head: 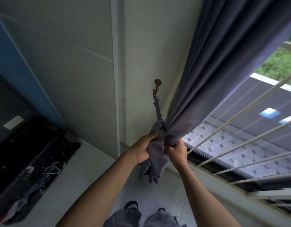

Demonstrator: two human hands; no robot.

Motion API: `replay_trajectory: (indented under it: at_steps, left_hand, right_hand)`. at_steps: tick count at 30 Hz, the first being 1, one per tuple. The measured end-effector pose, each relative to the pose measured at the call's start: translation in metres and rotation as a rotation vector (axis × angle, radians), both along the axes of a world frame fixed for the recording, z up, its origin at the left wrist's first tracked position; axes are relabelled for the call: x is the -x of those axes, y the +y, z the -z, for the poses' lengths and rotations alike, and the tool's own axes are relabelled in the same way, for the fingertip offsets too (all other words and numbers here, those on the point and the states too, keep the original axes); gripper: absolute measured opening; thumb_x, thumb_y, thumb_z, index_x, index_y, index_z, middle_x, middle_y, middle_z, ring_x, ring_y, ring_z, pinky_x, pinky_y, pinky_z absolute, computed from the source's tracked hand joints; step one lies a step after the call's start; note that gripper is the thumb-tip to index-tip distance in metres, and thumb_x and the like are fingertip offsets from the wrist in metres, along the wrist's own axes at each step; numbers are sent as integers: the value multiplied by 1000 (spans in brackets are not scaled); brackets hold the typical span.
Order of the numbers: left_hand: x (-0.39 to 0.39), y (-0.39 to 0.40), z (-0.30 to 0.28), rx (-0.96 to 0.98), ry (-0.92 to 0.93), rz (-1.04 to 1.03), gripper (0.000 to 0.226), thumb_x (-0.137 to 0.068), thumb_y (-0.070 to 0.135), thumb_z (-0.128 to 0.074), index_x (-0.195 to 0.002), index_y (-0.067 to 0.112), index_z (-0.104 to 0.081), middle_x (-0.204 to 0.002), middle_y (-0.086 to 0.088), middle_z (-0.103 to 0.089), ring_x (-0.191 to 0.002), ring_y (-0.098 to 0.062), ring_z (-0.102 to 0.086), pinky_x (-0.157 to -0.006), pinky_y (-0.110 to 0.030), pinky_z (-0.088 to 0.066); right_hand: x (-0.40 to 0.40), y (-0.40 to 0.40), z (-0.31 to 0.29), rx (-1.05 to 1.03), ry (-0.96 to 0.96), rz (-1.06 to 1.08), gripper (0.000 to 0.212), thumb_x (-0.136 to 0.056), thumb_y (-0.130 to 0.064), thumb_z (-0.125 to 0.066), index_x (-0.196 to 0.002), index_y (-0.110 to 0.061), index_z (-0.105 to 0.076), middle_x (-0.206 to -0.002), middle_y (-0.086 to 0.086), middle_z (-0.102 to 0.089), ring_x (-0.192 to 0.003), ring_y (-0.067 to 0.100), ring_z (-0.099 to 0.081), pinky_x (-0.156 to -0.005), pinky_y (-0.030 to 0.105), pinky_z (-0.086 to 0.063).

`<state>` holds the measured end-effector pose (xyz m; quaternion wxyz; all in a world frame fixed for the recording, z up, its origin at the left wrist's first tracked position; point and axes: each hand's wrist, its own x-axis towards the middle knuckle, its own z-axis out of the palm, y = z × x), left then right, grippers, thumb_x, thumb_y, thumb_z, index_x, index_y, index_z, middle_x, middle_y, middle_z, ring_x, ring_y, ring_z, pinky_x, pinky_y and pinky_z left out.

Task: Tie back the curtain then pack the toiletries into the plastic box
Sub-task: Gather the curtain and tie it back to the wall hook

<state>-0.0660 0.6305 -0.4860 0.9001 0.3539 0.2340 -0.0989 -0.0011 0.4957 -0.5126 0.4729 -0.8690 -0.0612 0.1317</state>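
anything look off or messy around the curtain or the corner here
Nothing about the curtain looks damaged: both hands grip it where it is bunched, the left hand and right hand, with the tie-back strip hanging from the wall hook. The one untidy spot is the crumpled clothing at lower left.

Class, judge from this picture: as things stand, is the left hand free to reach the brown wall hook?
Probably not yet: the left hand grips the tieback bunched beside the curtain. The wall around the hook is bare.
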Motion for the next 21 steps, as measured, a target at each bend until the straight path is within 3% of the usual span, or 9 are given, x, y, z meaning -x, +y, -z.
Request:
replay_trajectory:
  at_steps: [3,6,9,12,14,17,21]
  left_hand:
    - [8,-12,18,78,92,38,32,-95,24,-49,-85,11,-76,-85,-1,-73,-75,-11,-69,-77,-26,-53]
    - [6,-16,19,-35,113,-3,19,-95,18,-54,-93,7,-69,-81,-4,-73,-71,-13,-68,-70,-26,-57]
    - [0,-12,22,-245,64,-14,14,-89,17,-63,-96,5,-61,-94,-15,-69,-91,-26,-65,-91,-39,-51]
    - [-3,-10,25,-340,50,0,21,-88,15,-63,-103,1,-60,-105,-21,-67,-99,-30,-64,-94,-43,-47]
    - [-4,-10,25,-370,43,5,34,-80,23,-69,-106,1,-62,-108,-22,-67,-101,-33,-64,-96,-48,-47]
    - [-5,-10,25,-405,38,28,37,-75,26,-71,-105,4,-65,-105,-18,-70,-101,-31,-66,-96,-49,-47]
    - [-9,-6,25,-420,0,67,25,-86,14,-66,-110,5,-66,-105,-13,-71,-100,-25,-67,-91,-39,-53]
  right_hand:
    - [2,2,-2,-3,23,-11,20,-63,-27,-59,-77,-17,-50,-68,-1,-63,-65,16,-57,-52,23,-39]
    - [0,1,-4,36,53,-31,15,-70,-8,-64,-79,-11,-52,-65,0,-62,-62,15,-54,-48,18,-37]
    - [-5,-4,-4,30,60,-62,18,-76,-7,-62,-90,-13,-53,-73,-4,-62,-69,12,-56,-54,21,-41]
    - [-4,-12,-5,-105,93,-8,28,-79,-13,-61,-103,-21,-49,-91,-2,-65,-84,13,-62,-70,30,-50]
    - [3,-16,-9,-214,86,92,23,-85,-15,-61,-104,-19,-49,-98,1,-65,-89,10,-63,-75,27,-52]
    - [19,-20,-18,-276,24,118,9,-92,-17,-60,-96,-12,-55,-93,2,-65,-84,5,-62,-69,12,-47]
    - [26,-15,-26,-275,-118,169,21,-90,-24,-66,-79,-10,-55,-72,-5,-60,-62,2,-52,-57,13,-40]
